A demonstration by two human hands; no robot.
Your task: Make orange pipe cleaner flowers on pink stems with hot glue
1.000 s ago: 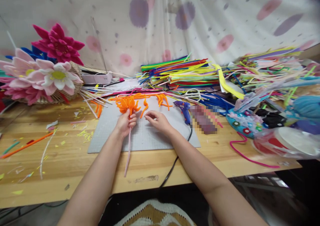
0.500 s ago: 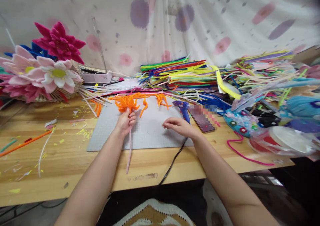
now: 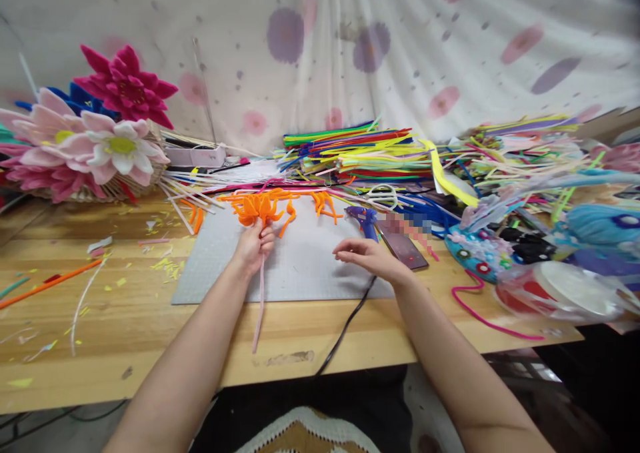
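Mat [image 3: 300,276] open between left hand [image 3: 255,245] and right hand [image 3: 369,257]. Obstacles: glue gun [image 3: 368,221], phone [image 3: 403,242] just past right hand; cord [image 3: 345,331] nearer; orange pieces [image 3: 320,202] far side.

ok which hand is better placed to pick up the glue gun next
Probably the right hand: it looks empty, is open over the grey mat and is right by the glue gun. The left hand is farther away and holding the orange flower.

The glue gun [image 3: 369,220] lies between flower [image 3: 256,208], left, and phone [image 3: 404,245], right.
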